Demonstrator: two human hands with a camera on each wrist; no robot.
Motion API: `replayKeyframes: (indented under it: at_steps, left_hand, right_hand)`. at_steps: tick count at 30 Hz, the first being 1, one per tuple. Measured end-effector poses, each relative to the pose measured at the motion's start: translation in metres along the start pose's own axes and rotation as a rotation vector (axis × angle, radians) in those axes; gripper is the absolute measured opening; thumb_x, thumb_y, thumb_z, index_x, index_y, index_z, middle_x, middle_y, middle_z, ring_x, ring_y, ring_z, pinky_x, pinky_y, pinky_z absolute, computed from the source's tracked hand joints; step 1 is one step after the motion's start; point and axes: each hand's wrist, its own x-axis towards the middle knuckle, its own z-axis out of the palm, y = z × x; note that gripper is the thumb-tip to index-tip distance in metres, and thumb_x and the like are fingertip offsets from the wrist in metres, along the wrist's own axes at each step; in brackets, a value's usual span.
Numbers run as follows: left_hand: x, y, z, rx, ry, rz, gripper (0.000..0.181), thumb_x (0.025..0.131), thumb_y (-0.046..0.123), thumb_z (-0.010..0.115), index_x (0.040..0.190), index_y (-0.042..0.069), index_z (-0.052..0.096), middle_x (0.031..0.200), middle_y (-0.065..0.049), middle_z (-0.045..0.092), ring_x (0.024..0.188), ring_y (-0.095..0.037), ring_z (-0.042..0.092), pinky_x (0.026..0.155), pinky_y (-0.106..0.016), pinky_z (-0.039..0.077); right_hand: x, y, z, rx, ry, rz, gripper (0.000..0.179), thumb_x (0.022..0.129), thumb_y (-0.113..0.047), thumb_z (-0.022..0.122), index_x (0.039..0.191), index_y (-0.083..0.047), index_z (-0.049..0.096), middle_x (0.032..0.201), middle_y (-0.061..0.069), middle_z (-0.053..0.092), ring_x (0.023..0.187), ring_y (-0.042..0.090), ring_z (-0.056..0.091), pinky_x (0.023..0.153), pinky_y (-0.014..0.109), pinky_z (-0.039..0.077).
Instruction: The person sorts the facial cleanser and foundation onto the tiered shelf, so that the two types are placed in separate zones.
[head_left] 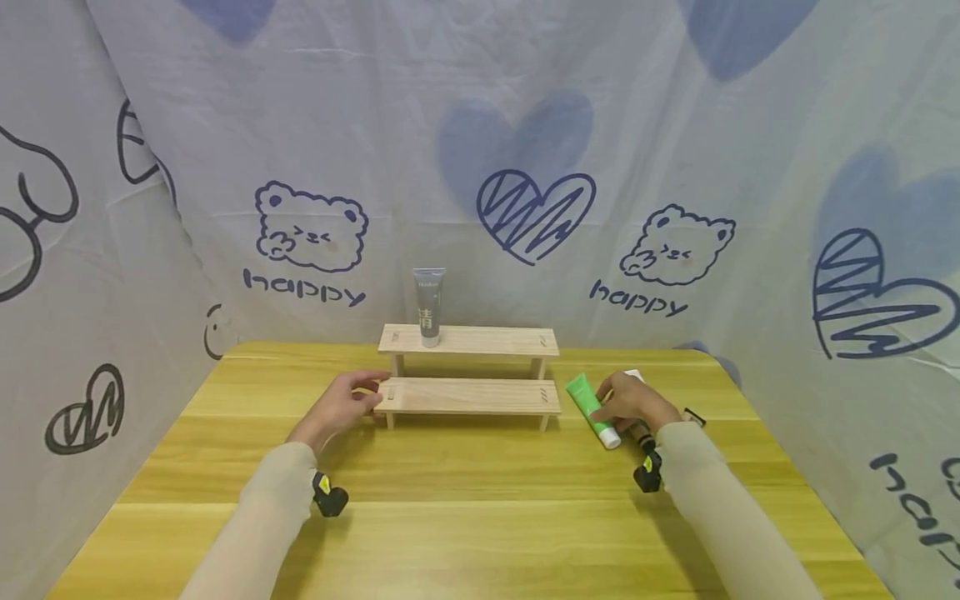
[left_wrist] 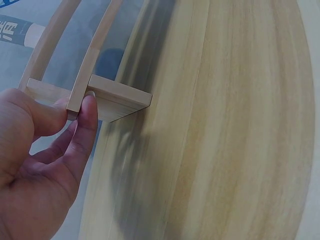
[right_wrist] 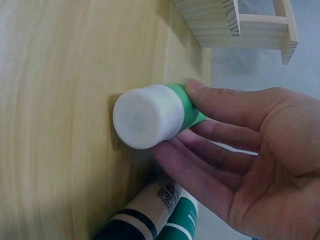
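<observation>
My left hand (head_left: 341, 407) pinches the left end of the lower board of a two-step wooden rack (head_left: 468, 396), thumb on top and fingers beneath in the left wrist view. A grey squeeze tube (head_left: 430, 302) stands cap-down on the upper step, near its left end. To the right of the rack, my right hand (head_left: 636, 400) grips a bright green tube (head_left: 582, 395) near its white cap (right_wrist: 145, 117), between thumb and fingers. Below that hand in the right wrist view lie a beige tube (right_wrist: 159, 200) with a black cap and a dark green tube (right_wrist: 184, 217), both partly hidden.
The rack stands toward the back of the wood-grain table (head_left: 465, 517). A pale printed curtain (head_left: 420, 167) hangs behind the table and along both sides. A small dark-edged item (head_left: 694, 417) shows beside the right sleeve, mostly hidden.
</observation>
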Motion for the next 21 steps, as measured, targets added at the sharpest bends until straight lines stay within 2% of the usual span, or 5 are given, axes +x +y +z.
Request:
replayKeyframes:
  at_steps: [9, 11, 15, 21]
  left_hand:
    - [-0.003, 0.001, 0.001, 0.01, -0.005, -0.009, 0.046, 0.101, -0.002, 0.055, 0.147, -0.003, 0.052, 0.133, -0.029, 0.057, 0.097, -0.021, 0.069, 0.087, -0.041, 0.061]
    - [-0.003, 0.001, 0.001, 0.016, -0.003, -0.014, 0.045, 0.102, -0.001, 0.056, 0.147, -0.001, 0.053, 0.134, -0.028, 0.057, 0.099, -0.023, 0.069, 0.087, -0.04, 0.06]
    - [-0.004, 0.003, 0.001, 0.033, -0.004, -0.023, 0.045, 0.102, 0.001, 0.056, 0.148, 0.001, 0.053, 0.136, -0.027, 0.057, 0.103, -0.025, 0.069, 0.087, -0.038, 0.06]
    - [-0.002, 0.003, 0.0, 0.017, -0.004, -0.017, 0.045, 0.102, -0.001, 0.056, 0.146, -0.002, 0.053, 0.134, -0.029, 0.056, 0.099, -0.023, 0.069, 0.087, -0.039, 0.061]
  right_hand:
    - [-0.002, 0.0, -0.005, -0.099, 0.025, -0.044, 0.049, 0.088, -0.007, 0.08, 0.128, 0.014, 0.059, 0.12, 0.031, 0.065, 0.085, 0.027, 0.073, 0.068, 0.036, 0.064]
    - [-0.003, -0.002, -0.008, -0.079, 0.025, -0.047, 0.05, 0.088, -0.006, 0.079, 0.129, 0.015, 0.058, 0.123, 0.032, 0.064, 0.086, 0.029, 0.074, 0.069, 0.037, 0.065]
    - [-0.005, -0.003, -0.017, -0.029, 0.039, -0.058, 0.052, 0.087, -0.005, 0.079, 0.13, 0.015, 0.057, 0.119, 0.032, 0.066, 0.085, 0.029, 0.075, 0.072, 0.04, 0.065]
    - [-0.008, -0.009, -0.028, 0.033, 0.094, -0.065, 0.055, 0.087, -0.007, 0.079, 0.133, 0.012, 0.055, 0.111, 0.026, 0.068, 0.082, 0.026, 0.071, 0.079, 0.045, 0.064]
